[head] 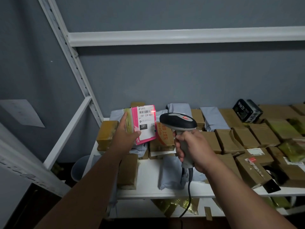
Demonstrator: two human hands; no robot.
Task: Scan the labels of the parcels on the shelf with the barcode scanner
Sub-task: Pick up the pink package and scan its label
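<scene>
Parcel (132, 123), a small taped box, is held upright above the left end of the shelf (148, 187), its pink-bordered label (146, 123) facing us. We read "231-239-K01" and "231" on the label. Our left hand (126, 134) grips the parcel from its left side, fingers along the edge and thumb pressed on the lower left of the label. Our right hand (191, 149) is wrapped around the handle of the barcode scanner (179, 124), whose head points toward the label from just beside it. A red scan line (153, 110) falls at the right end of the barcode. The scanner's cable (188, 195) hangs down past the shelf front. Further brown boxes (231, 141) and grey mailer bags (171, 176) lie across the shelf, with a black box (247, 111) at the rear right.
</scene>
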